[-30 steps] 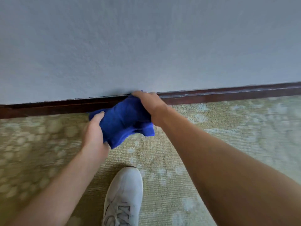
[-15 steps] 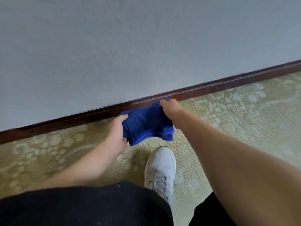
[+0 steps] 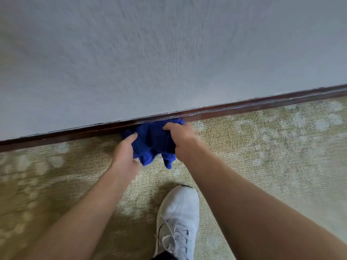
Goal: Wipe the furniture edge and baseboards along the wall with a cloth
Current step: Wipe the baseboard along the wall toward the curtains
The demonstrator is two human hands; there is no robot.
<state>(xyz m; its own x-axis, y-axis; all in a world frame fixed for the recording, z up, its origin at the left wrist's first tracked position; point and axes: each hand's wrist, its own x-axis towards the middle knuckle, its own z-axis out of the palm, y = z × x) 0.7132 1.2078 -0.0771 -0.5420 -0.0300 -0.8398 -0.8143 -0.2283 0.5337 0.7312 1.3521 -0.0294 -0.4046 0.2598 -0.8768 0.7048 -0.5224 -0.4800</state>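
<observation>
A bunched blue cloth sits against the dark wooden baseboard, which runs along the foot of the grey wall. My left hand grips the cloth's left side, thumb on top. My right hand grips its right side with curled fingers, close to the baseboard. Loose cloth ends hang down between my wrists over the carpet. The stretch of baseboard behind the cloth is hidden.
Patterned yellow-green carpet covers the floor on both sides. My white sneaker stands on it just below my hands. The grey textured wall fills the upper half of the view.
The cloth has bunched up tighter as my two hands came closer together on it. My view has shifted; the dark clothing at the bottom has dropped out of sight.
</observation>
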